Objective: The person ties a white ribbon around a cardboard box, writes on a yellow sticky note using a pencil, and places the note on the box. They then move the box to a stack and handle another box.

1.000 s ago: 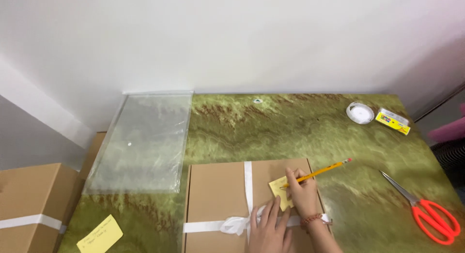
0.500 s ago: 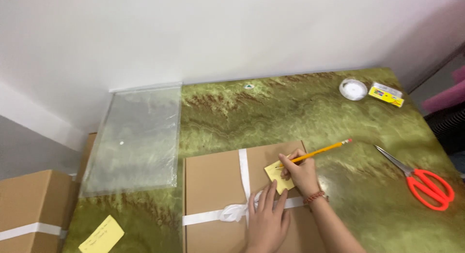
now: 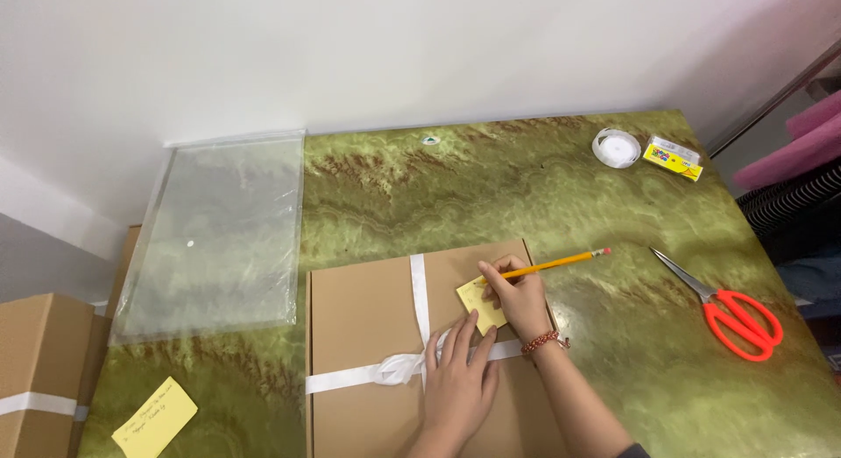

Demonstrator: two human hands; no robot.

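boxes 2 (image 3: pixel 368 335) (image 3: pixel 35 370) | yellow notes 2 (image 3: pixel 484 305) (image 3: pixel 156 417) | pencil 1 (image 3: pixel 556 264) | scissors 1 (image 3: pixel 731 311)

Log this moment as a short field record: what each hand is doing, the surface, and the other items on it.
right hand: the right hand holds a yellow pencil in a writing grip, tip on the yellow sticky note
left hand: the left hand lies flat on the cardboard box, fingers by the note
box: tied with white ribbon, knotted near the left hand
surface: green marbled table
others: red scissors, tape roll, clear plastic bag, second yellow note
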